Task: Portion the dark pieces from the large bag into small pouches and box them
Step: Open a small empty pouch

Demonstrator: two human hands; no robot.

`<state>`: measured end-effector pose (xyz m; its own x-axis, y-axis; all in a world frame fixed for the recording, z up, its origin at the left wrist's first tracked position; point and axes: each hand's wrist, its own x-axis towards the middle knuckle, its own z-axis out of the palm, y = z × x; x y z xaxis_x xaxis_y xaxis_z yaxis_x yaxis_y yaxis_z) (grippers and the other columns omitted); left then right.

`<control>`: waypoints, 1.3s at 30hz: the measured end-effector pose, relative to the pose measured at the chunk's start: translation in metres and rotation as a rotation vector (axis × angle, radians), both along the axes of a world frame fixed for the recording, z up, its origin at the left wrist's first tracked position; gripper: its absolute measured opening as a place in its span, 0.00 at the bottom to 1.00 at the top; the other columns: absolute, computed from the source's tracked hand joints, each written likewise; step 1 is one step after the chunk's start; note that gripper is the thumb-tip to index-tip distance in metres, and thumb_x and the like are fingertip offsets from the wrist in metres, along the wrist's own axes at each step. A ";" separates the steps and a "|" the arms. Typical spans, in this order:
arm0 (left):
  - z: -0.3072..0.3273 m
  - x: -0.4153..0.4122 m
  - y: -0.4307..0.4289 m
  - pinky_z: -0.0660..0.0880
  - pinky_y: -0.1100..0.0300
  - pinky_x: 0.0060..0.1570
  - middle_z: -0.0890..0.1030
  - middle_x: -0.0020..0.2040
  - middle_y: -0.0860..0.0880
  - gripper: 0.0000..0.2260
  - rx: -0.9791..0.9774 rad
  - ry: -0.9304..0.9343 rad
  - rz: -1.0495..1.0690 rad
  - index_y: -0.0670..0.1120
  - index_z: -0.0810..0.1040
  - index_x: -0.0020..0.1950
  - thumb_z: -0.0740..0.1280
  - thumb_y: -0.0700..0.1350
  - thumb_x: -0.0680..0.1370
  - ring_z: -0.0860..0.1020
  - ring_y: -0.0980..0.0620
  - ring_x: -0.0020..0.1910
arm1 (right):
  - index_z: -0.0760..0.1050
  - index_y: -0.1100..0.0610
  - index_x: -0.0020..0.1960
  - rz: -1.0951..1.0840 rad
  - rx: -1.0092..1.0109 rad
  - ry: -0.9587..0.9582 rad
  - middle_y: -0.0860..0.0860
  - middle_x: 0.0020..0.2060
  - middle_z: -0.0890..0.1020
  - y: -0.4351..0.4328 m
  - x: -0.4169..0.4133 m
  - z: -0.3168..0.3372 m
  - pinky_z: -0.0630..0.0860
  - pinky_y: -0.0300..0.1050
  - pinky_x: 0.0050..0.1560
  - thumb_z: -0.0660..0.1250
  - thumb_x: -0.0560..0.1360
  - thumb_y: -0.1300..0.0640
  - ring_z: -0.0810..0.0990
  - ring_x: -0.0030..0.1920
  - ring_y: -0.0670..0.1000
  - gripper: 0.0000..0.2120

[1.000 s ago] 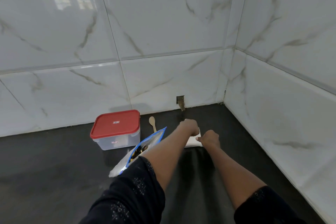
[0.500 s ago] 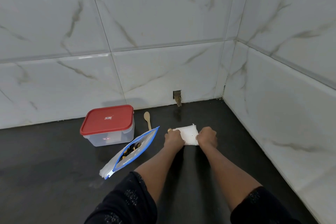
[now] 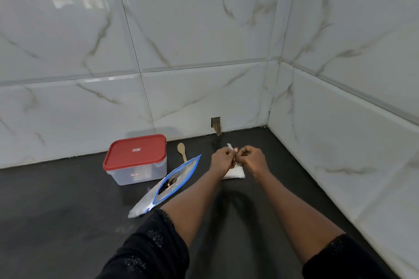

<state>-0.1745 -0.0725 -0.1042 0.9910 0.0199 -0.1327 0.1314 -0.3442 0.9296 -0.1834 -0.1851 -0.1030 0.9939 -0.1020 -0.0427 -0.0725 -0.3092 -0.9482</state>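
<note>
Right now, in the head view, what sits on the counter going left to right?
Red-lidded box → wooden spoon → left hand → right hand, both pinching a small white pouch above the pouch stack. The large bag overlaps box and spoon, so I skip it.

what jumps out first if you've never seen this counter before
The red lid of the clear plastic box stands out most, at the left of the dark counter near the tiled wall. In the middle, the left hand and right hand pinch a small white pouch together. Between box and hands lie the blue-edged bag of dark pieces and a wooden spoon.
</note>
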 end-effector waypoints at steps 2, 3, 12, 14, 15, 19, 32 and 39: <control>0.005 -0.005 0.001 0.72 0.69 0.28 0.75 0.30 0.48 0.14 -0.078 0.006 0.012 0.46 0.73 0.33 0.64 0.46 0.79 0.72 0.55 0.29 | 0.74 0.58 0.35 0.013 0.092 0.003 0.54 0.32 0.80 -0.002 -0.007 0.004 0.76 0.46 0.40 0.72 0.67 0.71 0.78 0.33 0.51 0.11; 0.006 -0.008 0.004 0.71 0.71 0.27 0.75 0.30 0.48 0.14 -0.090 0.001 0.012 0.46 0.74 0.33 0.65 0.46 0.79 0.72 0.55 0.29 | 0.74 0.59 0.36 0.033 0.147 0.010 0.55 0.33 0.80 -0.001 -0.011 0.007 0.77 0.45 0.40 0.72 0.67 0.71 0.78 0.33 0.51 0.11; 0.015 -0.021 0.012 0.71 0.60 0.36 0.74 0.32 0.47 0.11 -0.035 0.010 -0.093 0.45 0.73 0.34 0.60 0.40 0.77 0.72 0.52 0.31 | 0.75 0.59 0.41 0.004 0.158 0.097 0.58 0.41 0.81 0.001 -0.030 0.026 0.80 0.40 0.33 0.70 0.71 0.69 0.82 0.40 0.53 0.08; 0.016 -0.025 0.013 0.70 0.62 0.33 0.74 0.32 0.47 0.11 -0.040 0.011 -0.116 0.44 0.72 0.34 0.59 0.39 0.77 0.71 0.53 0.31 | 0.76 0.58 0.38 -0.009 0.083 0.094 0.58 0.40 0.82 0.002 -0.032 0.028 0.79 0.40 0.33 0.70 0.70 0.70 0.82 0.38 0.52 0.09; 0.015 -0.027 0.013 0.69 0.62 0.32 0.73 0.31 0.47 0.12 -0.062 0.012 -0.117 0.44 0.72 0.34 0.58 0.38 0.77 0.70 0.53 0.30 | 0.76 0.58 0.37 -0.019 0.052 0.085 0.57 0.39 0.82 0.002 -0.034 0.029 0.79 0.40 0.33 0.70 0.70 0.70 0.82 0.38 0.52 0.09; 0.019 -0.033 0.015 0.69 0.64 0.31 0.72 0.30 0.47 0.12 -0.139 0.035 -0.142 0.43 0.72 0.33 0.57 0.37 0.77 0.69 0.53 0.29 | 0.76 0.57 0.34 -0.077 -0.073 0.046 0.57 0.38 0.82 0.002 -0.036 0.031 0.80 0.42 0.35 0.66 0.69 0.73 0.82 0.38 0.53 0.13; 0.026 -0.033 0.016 0.62 0.58 0.33 0.67 0.28 0.47 0.18 0.215 -0.204 -0.158 0.45 0.66 0.25 0.67 0.46 0.73 0.63 0.54 0.29 | 0.78 0.58 0.57 0.204 -0.882 -0.092 0.52 0.56 0.77 0.006 -0.044 0.038 0.75 0.47 0.51 0.64 0.76 0.56 0.78 0.55 0.53 0.12; 0.028 -0.036 0.020 0.64 0.63 0.35 0.66 0.34 0.50 0.18 0.268 -0.206 -0.188 0.45 0.65 0.28 0.70 0.46 0.71 0.66 0.52 0.39 | 0.82 0.57 0.53 0.155 -0.931 -0.120 0.53 0.57 0.80 0.000 -0.041 0.032 0.76 0.44 0.52 0.59 0.75 0.69 0.80 0.54 0.54 0.16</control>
